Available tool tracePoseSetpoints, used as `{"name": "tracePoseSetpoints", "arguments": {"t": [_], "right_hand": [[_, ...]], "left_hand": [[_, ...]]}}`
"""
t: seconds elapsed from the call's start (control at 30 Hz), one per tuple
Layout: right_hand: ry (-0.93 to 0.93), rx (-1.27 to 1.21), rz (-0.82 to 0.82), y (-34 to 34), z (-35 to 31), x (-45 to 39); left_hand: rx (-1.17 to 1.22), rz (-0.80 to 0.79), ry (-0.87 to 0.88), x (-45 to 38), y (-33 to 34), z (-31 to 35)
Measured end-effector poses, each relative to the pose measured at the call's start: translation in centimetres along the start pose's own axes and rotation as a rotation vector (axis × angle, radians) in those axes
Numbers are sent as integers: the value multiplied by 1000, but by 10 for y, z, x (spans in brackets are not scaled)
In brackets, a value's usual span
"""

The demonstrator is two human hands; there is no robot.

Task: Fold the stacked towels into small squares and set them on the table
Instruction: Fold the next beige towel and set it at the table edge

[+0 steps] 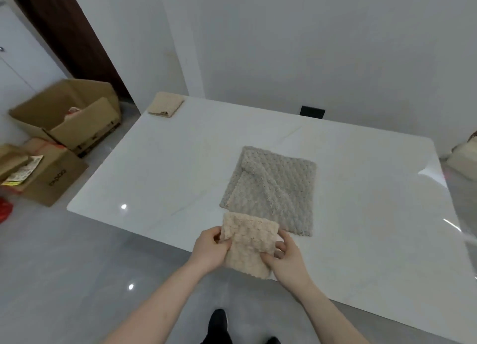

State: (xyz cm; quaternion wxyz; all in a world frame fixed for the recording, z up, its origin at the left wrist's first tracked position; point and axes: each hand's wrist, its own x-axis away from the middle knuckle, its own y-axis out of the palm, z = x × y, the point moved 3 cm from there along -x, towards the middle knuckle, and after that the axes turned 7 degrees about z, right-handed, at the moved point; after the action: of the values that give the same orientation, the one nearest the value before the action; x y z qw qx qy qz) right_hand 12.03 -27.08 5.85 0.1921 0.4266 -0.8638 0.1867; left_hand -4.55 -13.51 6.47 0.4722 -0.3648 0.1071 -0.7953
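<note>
**Second towel nearly squared at the table's edge**

A person stands at the near edge of a white marble-look table (361, 214), both hands closed on a folded beige towel (249, 243). The left hand (210, 250) pinches the towel's left edge between thumb and fingers; the right hand (286, 256) grips its lower right side, fingers curled into the fabric. The towel is already a compact rectangle, its long axis running away from the person and leaning slightly left, its near end hanging past the table's edge and its far end reaching over the tabletop.

Just beyond it, almost touching its far edge, a grey towel (271, 191) lies spread flat with one corner flap turned over, not yet folded. It sits straight ahead and a little to the right, so the right hand looks the nearer one for it. At the far left corner of the table rests a finished beige folded towel (165, 105), well apart from both hands, on the left hand's side. Open cardboard boxes (64, 116) stand on the grey floor to the left.
</note>
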Motion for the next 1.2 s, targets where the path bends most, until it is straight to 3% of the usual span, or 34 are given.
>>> {"name": "tracePoseSetpoints", "arguments": {"t": [0.27, 0.63, 0.93, 1.2], "right_hand": [[-3, 65, -74, -31, -52, 62], [33, 71, -34, -45, -63, 29], [42, 30, 85, -99, -61, 11], [3, 82, -30, -185, -51, -10]], "left_hand": [[190, -29, -16, 82, -19, 27], [91, -118, 21, 47, -15, 66], [54, -232, 96, 32, 30, 114], [87, -111, 67, 55, 100, 150]]}}
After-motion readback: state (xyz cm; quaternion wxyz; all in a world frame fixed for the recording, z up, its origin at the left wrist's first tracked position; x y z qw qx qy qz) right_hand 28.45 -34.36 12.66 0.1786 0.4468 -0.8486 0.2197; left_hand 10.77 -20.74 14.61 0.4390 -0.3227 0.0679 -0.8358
